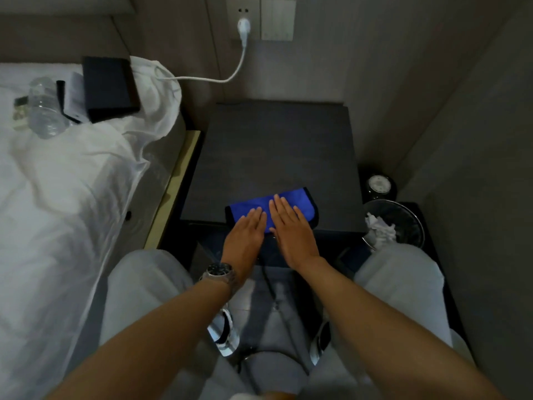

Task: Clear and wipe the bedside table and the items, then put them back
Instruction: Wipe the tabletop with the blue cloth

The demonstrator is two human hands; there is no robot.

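A dark bedside table [274, 145] stands between the bed and the wall. A folded blue cloth [297, 202] lies at its front edge. My left hand [245, 238] and my right hand [291, 229] rest flat on the cloth, side by side, fingers straight and pointing away from me. Neither hand grips the cloth. On the white bed to the left lie a black box [109, 88], a clear plastic bottle [43, 108], a black-and-white item [69, 96] and a small packet [20, 114].
A white charger [243, 26] is plugged into the wall socket, and its cable [202, 79] runs to the bed. To the right of the table are a wire waste bin [403, 223] holding crumpled paper and a round black object [379, 186]. My knees flank the table's front.
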